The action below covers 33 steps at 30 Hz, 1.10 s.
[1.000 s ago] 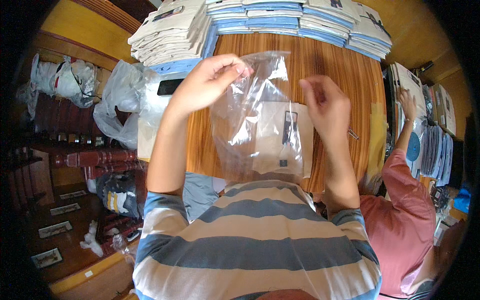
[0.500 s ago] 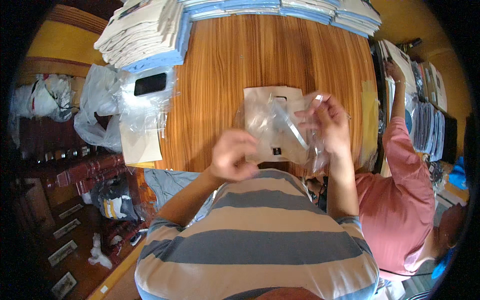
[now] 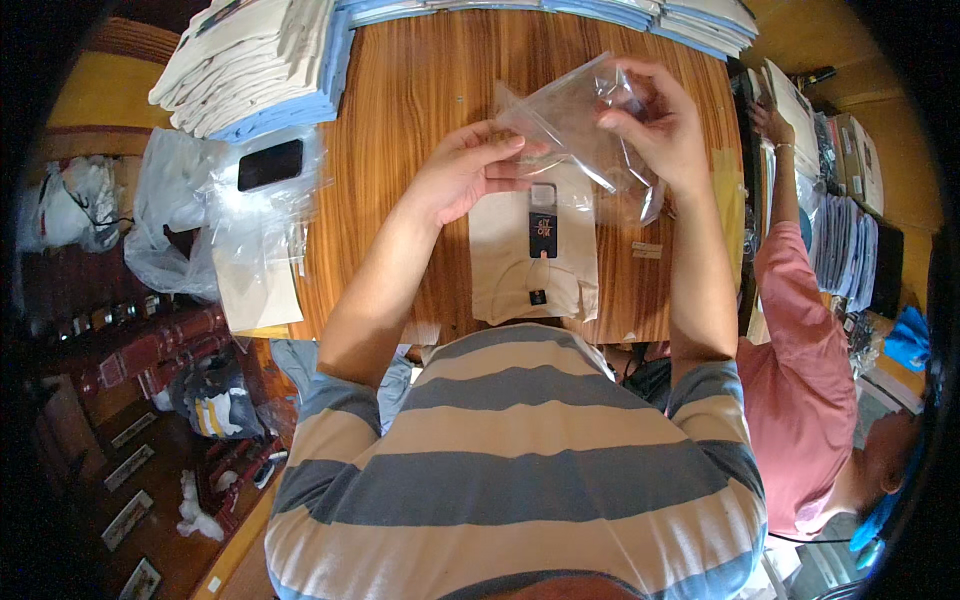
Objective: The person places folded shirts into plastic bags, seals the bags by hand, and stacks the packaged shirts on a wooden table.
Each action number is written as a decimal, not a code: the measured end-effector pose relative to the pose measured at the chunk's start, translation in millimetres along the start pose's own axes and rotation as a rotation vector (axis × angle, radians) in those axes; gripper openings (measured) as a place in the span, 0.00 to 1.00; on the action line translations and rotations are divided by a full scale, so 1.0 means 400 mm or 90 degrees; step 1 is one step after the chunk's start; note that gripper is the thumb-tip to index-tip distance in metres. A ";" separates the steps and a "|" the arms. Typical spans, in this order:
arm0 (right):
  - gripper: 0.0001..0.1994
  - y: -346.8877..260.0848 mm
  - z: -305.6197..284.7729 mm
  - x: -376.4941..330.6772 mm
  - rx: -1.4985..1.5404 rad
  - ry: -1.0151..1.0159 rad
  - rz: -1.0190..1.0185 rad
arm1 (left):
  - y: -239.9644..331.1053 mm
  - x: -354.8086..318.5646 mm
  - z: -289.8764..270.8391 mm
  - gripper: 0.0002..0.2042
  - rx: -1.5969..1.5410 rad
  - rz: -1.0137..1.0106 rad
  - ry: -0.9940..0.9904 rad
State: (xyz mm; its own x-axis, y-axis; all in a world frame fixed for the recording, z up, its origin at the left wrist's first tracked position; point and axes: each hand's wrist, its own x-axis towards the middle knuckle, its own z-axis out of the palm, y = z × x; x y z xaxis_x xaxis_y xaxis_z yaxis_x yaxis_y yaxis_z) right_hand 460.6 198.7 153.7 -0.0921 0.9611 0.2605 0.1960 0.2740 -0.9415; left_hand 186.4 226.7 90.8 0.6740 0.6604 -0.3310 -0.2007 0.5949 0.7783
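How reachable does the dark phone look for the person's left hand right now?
Probably yes: the dark phone appears uncovered, lying on clear plastic, with wooden tabletop showing between it and the left hand. That hand is at the clear bag, so may need to leave it first.

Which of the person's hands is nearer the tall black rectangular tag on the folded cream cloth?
The left hand: in the picture, just above and left of the tag; the right hand is farther off, above and to its right.

Two hands (image 3: 470,172) (image 3: 668,128), one clear bag (image 3: 578,140) between them, one garment (image 3: 508,252) below, one phone (image 3: 270,165), one co-worker (image 3: 800,400)
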 end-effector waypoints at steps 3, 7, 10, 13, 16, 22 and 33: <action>0.18 0.129 -0.090 -0.022 -0.082 -0.143 0.276 | -0.011 0.025 -0.014 0.14 0.023 -0.001 0.113; 0.13 0.240 -0.101 -0.078 0.087 -0.147 0.500 | -0.054 0.082 -0.064 0.15 -0.041 -0.053 0.217; 0.10 0.295 -0.086 -0.066 0.097 -0.057 0.397 | -0.059 0.103 -0.059 0.19 -0.072 -0.141 0.132; 0.09 0.296 -0.074 -0.003 0.121 0.051 0.365 | -0.076 0.142 -0.094 0.17 0.087 -0.110 0.131; 0.09 0.243 -0.107 0.042 -0.071 0.114 0.201 | 0.022 0.174 -0.089 0.12 0.282 -0.011 0.253; 0.09 0.154 -0.060 -0.042 -0.090 0.285 0.090 | 0.058 0.104 -0.067 0.09 0.354 0.254 0.287; 0.14 0.466 0.069 -0.194 -0.180 0.163 0.239 | -0.182 0.099 -0.226 0.11 0.579 0.043 0.387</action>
State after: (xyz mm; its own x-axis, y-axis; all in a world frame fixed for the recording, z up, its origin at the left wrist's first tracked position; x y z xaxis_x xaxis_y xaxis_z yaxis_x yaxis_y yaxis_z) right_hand 477.2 174.0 -47.9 0.2692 0.9631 -0.0061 0.4280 -0.1253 -0.8950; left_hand 163.4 250.9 -27.4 0.1680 0.9434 -0.2858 0.5443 0.1530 0.8249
